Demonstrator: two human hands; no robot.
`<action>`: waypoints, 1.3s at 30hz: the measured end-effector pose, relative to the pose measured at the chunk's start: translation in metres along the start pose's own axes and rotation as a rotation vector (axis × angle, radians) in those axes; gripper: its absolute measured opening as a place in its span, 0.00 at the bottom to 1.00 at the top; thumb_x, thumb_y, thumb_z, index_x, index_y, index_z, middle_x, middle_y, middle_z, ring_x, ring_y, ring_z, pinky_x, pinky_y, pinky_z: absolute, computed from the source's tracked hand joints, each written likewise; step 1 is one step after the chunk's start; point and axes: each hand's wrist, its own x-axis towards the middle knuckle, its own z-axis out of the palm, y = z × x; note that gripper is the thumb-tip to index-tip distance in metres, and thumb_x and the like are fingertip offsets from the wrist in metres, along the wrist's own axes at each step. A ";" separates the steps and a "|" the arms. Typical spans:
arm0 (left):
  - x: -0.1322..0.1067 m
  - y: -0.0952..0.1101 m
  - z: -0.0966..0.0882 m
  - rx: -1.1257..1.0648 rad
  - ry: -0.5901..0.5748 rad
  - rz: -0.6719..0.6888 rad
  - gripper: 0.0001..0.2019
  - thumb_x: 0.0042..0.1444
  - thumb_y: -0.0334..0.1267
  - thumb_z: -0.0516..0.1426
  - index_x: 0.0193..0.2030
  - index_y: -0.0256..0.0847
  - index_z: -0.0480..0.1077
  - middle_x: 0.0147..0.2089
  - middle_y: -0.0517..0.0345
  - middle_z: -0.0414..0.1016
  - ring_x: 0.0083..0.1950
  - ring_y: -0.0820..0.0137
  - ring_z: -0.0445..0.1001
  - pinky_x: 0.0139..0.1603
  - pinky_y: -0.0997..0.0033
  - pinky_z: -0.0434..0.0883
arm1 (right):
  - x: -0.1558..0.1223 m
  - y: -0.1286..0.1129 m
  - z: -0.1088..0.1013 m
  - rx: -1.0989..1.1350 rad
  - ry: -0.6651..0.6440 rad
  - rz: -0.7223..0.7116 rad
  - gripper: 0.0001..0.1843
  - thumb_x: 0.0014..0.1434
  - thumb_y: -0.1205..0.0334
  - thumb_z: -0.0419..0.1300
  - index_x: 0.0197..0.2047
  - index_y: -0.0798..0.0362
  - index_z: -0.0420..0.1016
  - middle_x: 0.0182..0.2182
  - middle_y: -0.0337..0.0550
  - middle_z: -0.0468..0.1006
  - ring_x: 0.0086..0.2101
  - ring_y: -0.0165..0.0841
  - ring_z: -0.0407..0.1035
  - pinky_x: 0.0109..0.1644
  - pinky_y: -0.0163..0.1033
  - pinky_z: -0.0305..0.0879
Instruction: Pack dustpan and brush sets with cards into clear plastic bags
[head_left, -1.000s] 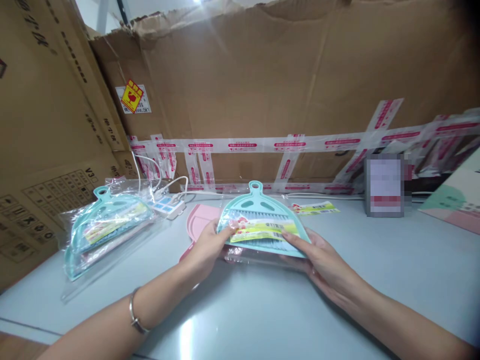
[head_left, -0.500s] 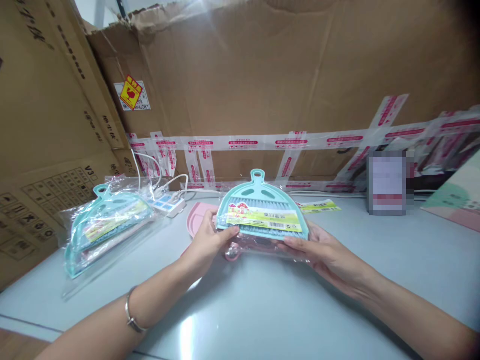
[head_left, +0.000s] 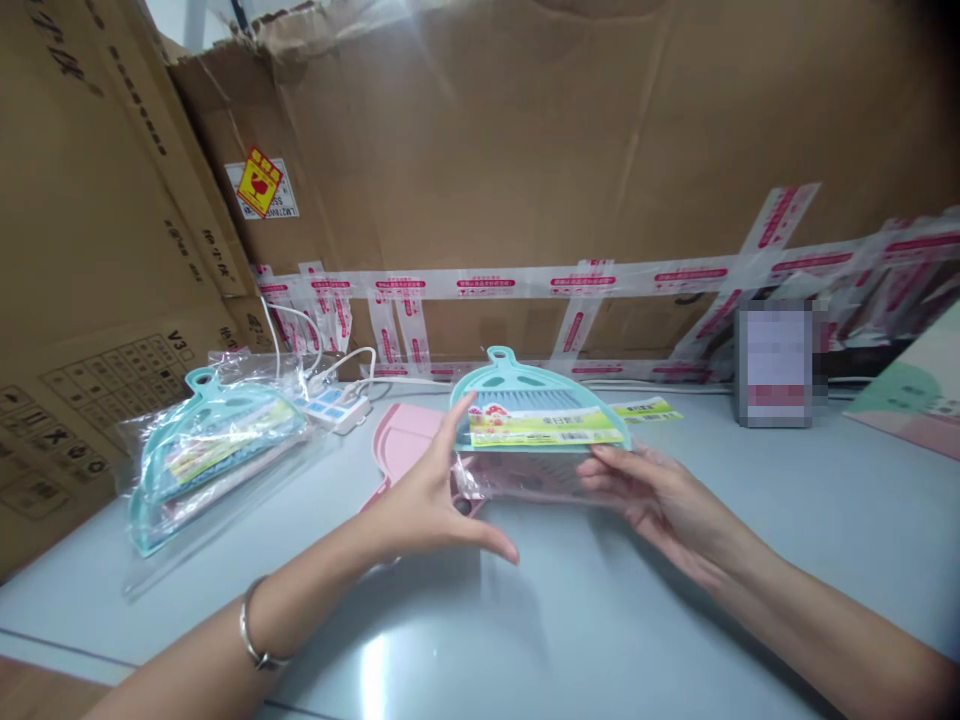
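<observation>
A light-blue dustpan (head_left: 540, 378) with a brush and a printed label strip (head_left: 547, 424) sits in a clear plastic bag (head_left: 517, 474) in front of me. My right hand (head_left: 645, 485) grips the pack at its lower right corner, thumb on the front edge. At its left side is my left hand (head_left: 442, 490), thumb and fingers spread apart, its fingertips close to the dustpan's rim. Whether they touch it I cannot tell. A pink dustpan (head_left: 401, 440) lies behind my left hand, partly hidden by it.
Another bagged blue dustpan (head_left: 217, 450) lies on the left of the grey table (head_left: 600, 640). Behind it are a white power strip (head_left: 337, 408) and cables. A loose label (head_left: 649, 410) and a blurred upright device (head_left: 776, 365) stand toward the right. Large cardboard boxes (head_left: 480, 150) wall off the back.
My left hand has let go of the pack's lower left edge and spread its thumb away. The blue dustpan has tilted back and shifted slightly right in my right hand.
</observation>
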 end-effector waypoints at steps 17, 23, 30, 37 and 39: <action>0.008 -0.020 0.007 0.012 0.444 0.082 0.09 0.54 0.42 0.58 0.37 0.42 0.78 0.39 0.58 0.79 0.41 0.71 0.76 0.38 0.76 0.76 | -0.006 0.010 0.002 -0.047 -0.266 -0.239 0.46 0.46 0.45 0.65 0.64 0.43 0.50 0.58 0.47 0.65 0.53 0.42 0.65 0.51 0.47 0.68; 0.006 -0.018 0.006 0.129 0.485 0.154 0.08 0.53 0.40 0.59 0.35 0.43 0.78 0.36 0.57 0.80 0.38 0.71 0.76 0.37 0.75 0.76 | -0.008 0.016 0.007 -0.182 -0.115 -0.387 0.60 0.38 0.54 0.72 0.66 0.40 0.37 0.61 0.50 0.60 0.55 0.43 0.63 0.54 0.50 0.65; 0.005 -0.014 0.011 0.025 0.378 0.044 0.34 0.53 0.40 0.58 0.66 0.46 0.50 0.45 0.53 0.77 0.39 0.68 0.77 0.37 0.68 0.77 | 0.002 0.012 0.005 -0.126 -0.010 -0.331 0.51 0.41 0.53 0.70 0.62 0.45 0.47 0.58 0.51 0.65 0.51 0.43 0.67 0.56 0.51 0.63; 0.008 -0.018 0.007 0.087 0.391 -0.017 0.48 0.47 0.42 0.63 0.69 0.45 0.37 0.51 0.48 0.72 0.47 0.61 0.74 0.44 0.62 0.75 | 0.005 0.020 0.003 -0.268 -0.171 -0.405 0.35 0.47 0.50 0.66 0.55 0.48 0.60 0.57 0.48 0.67 0.54 0.41 0.63 0.58 0.48 0.60; 0.008 -0.019 0.009 0.132 0.369 -0.006 0.39 0.48 0.44 0.62 0.65 0.42 0.51 0.52 0.48 0.71 0.51 0.60 0.72 0.48 0.62 0.72 | 0.005 0.025 0.004 -0.264 -0.099 -0.371 0.36 0.45 0.49 0.67 0.55 0.47 0.59 0.54 0.46 0.69 0.52 0.41 0.65 0.56 0.49 0.63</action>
